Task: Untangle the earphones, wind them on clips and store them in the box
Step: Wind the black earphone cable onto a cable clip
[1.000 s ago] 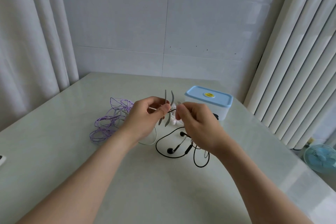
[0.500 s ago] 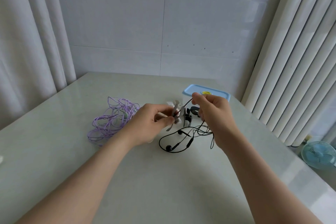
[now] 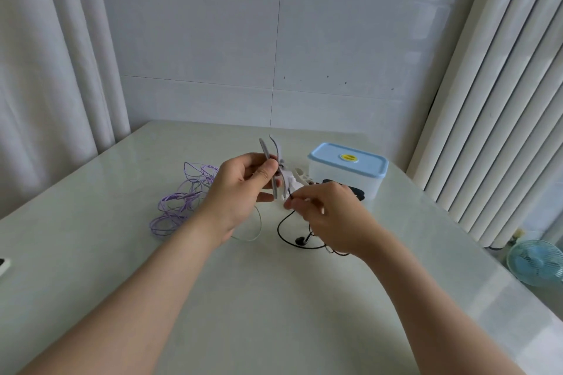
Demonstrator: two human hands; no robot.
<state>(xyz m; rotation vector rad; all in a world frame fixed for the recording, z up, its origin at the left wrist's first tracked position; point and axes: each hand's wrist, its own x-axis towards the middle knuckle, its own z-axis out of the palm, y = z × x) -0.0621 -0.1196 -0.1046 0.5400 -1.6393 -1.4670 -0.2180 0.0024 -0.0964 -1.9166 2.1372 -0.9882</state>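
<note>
Left hand at centre frame, fingers clamped on a grey clip held upright above the table. Right hand just right of it, thumb and forefinger pinching the cable of the black earphones (earbud lies on the table below). Purple earphones tangled at left. Blue-lidded box, lid on, at right, white clips beside it.

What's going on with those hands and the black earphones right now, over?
Left hand holds grey clip upright. Right hand pinches cable of black earphones, rest loose on table. Purple earphones lie tangled; box lid on.
</note>
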